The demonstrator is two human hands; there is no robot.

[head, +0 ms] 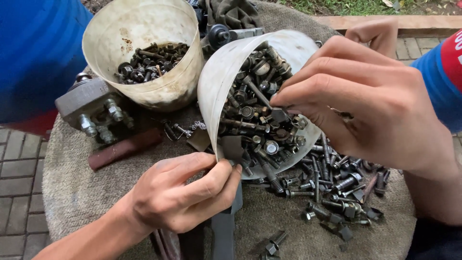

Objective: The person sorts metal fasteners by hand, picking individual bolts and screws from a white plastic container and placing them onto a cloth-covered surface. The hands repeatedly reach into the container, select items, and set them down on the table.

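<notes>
A: Head view. What's the left hand [180, 197] doing?

B: Near centre, pinched shut on the near rim of the tilted white cup [216, 86], thumb & fingers clamped on the edge. Cup's tipped toward the right, mouth facing the right hand.

A: And the right hand [380, 103]?

B: Comes in from the right, fingers [298, 96] half curled & reaching into the cup's mouth, tips touching the bolts [257, 120] inside. Can't tell if that grip has actually closed on one; the fingertips hide it.

A: Where's the cup sit?

B: Centre of the round table [72, 188], which is covered w/ grey-brown cloth. Its lower lip is down among the spilled pile of bolts [332, 188] on the right near side.

A: Other stuff?

B: Second white cup [144, 53] stands upright, far left, just beside the tilted one, also w/ dark bolts & nuts in it. Left of that, a grey metal block [89, 103] w/ bolts in its side, and a brown bar [125, 149] lying near it. A flat grey piece [224, 231] pokes out under the left hand. Brick paving [19, 192] shows on the left; blue sleeve [440, 82] on the far right.
</notes>
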